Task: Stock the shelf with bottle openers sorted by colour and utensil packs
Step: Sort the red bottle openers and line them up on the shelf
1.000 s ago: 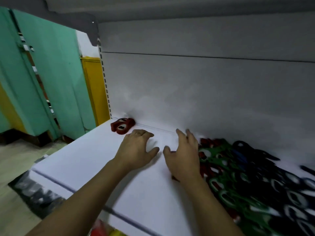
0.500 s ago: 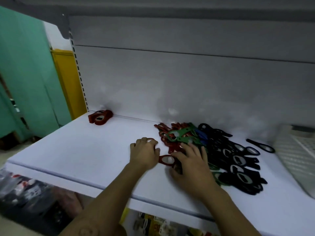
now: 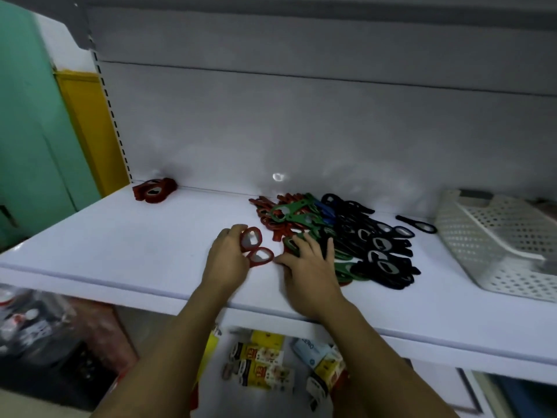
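A white shelf (image 3: 120,254) is loaded with a white basket (image 3: 494,242), set right of a mixed pile (image 3: 361,236) of bottle openers. The pile's left edge is touched by the straight-fingered right hand (image 3: 310,263); just left of the pile, two red openers (image 3: 254,247) are gripped by the left hand (image 3: 229,254). A red stack (image 3: 155,190) is set far left of the pile.

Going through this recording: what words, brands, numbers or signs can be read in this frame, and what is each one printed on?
"ZERO": on the white-and-blue packet below the shelf; blurred, so the reading is unsure.
yellow packs beside it: red and dark print, too blurred to read.
bottle openers and white basket: no text visible.
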